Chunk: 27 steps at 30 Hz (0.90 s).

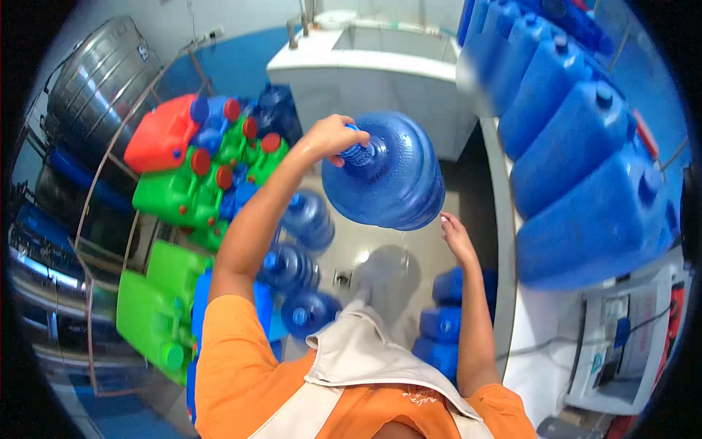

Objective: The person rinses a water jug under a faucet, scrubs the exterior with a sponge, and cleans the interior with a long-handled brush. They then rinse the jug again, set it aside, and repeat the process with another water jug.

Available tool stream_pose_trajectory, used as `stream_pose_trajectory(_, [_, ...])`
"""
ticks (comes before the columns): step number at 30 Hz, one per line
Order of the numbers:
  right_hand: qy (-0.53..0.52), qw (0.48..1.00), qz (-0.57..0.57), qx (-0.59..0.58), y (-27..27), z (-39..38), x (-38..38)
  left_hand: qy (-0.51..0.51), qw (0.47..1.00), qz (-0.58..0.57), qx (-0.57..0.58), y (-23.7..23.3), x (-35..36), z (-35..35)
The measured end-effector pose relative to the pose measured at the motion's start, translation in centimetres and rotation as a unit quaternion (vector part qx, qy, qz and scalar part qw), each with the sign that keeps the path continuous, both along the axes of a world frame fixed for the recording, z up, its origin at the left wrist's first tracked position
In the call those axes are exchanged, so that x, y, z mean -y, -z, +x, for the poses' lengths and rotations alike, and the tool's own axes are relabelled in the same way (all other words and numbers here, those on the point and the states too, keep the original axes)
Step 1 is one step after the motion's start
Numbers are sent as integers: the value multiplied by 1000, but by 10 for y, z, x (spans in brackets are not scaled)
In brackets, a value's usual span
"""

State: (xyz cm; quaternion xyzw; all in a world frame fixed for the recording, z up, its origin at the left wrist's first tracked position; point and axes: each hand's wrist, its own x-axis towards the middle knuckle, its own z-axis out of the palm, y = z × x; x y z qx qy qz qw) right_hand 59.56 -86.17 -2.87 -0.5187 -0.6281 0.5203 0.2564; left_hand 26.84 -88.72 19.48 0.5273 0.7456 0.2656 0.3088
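Left hand [338,139]: grasps a bottle [402,172] by its neck.
Right hand [457,238]: unclenched near the bottle's base, contact unclear.
Floor [349,245]: holds other bottles [290,268].

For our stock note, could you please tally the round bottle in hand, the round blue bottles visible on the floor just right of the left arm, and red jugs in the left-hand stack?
Held round bottle: 1
Visible round floor bottles: 3 (more may be hidden)
Red jug: 1
Total: 5

The left hand [338,139] gripped the blue bottle [398,175] by its neck [358,155], the base [431,199] hanging just beside the right hand [456,238]!
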Motion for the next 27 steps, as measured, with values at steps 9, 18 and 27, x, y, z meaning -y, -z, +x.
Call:
stream_pose_trajectory(9, [-45, 924, 40, -378, -209, -152, -234, 19, 954, 271, -130, -199, -183, -46])
stream_pose_trajectory(18, [-70, 882, 21, -466, -243, -258, -500, -43, 777, 556, -292, -199, -431, -83])
stream_pose_trajectory(27, [-47, 981, 0, -186, -211, -323, -723, -138, 869, 442, -173, -128, -655, -207])
